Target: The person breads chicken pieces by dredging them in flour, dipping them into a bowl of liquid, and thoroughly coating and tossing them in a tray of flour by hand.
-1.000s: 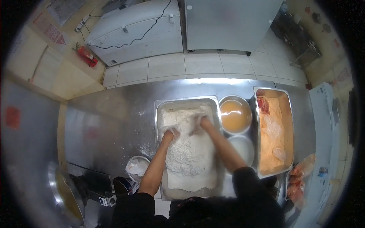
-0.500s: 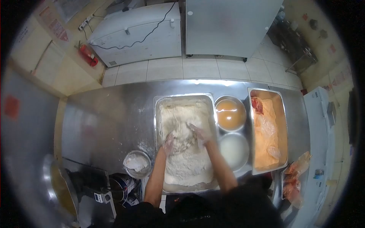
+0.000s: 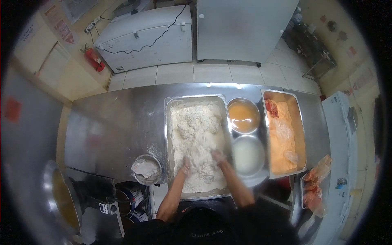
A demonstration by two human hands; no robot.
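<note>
Pale flour (image 3: pixel 196 139) fills a deep metal pan (image 3: pixel 166 134), with lumpy coated pieces (image 3: pixel 192 120) heaped toward its far end. My left hand (image 3: pixel 186 164) is in the flour at the near left, in a clear plastic glove. Opposite it, near the pan's right side, is my gloved right hand (image 3: pixel 218 157). Both hands are open and apart, though motion softens their fingers. Loose flour blurs between them, and another coated lump (image 3: pixel 205 176) lies just nearer to me.
Right of the pan stand a bowl of orange liquid (image 3: pixel 243 116), a bowl of whitish liquid (image 3: pixel 248 155) and a tray of orange powder (image 3: pixel 281 159) with plastic bags. A small floury bowl (image 3: pixel 147 169) sits left. Bagged reddish food (image 3: pixel 314 188) is at the lower right.
Both hands have moved toward me, from the middle of the pan to its nearer part. The lumpy pieces now show at the far end, where loose flour covered the view.
</note>
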